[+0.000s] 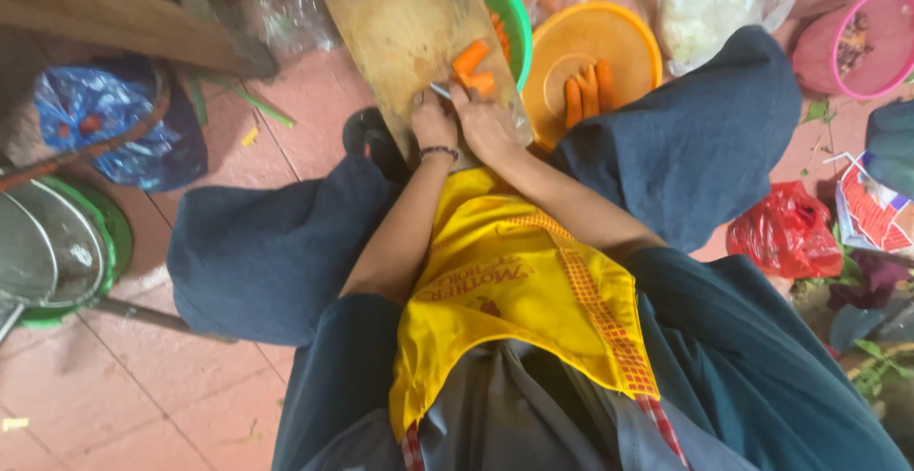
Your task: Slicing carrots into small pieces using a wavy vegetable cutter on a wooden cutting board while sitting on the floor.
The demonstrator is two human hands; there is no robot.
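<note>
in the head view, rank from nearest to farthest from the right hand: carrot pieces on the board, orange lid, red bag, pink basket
1. Carrot pieces, just above the right hand on the cutting board.
2. Orange lid, to the right of the board.
3. Red bag, lower right on the floor.
4. Pink basket, far upper right.

Orange carrot pieces (473, 66) lie on a worn tan chopping board (400, 23). The apron (519, 290) is yellow with an orange checked strip. The plate (624, 38) is orange, the basin (509, 9) green, the bag (785, 233) red, the floor (143, 395) pinkish-red tile.
</note>
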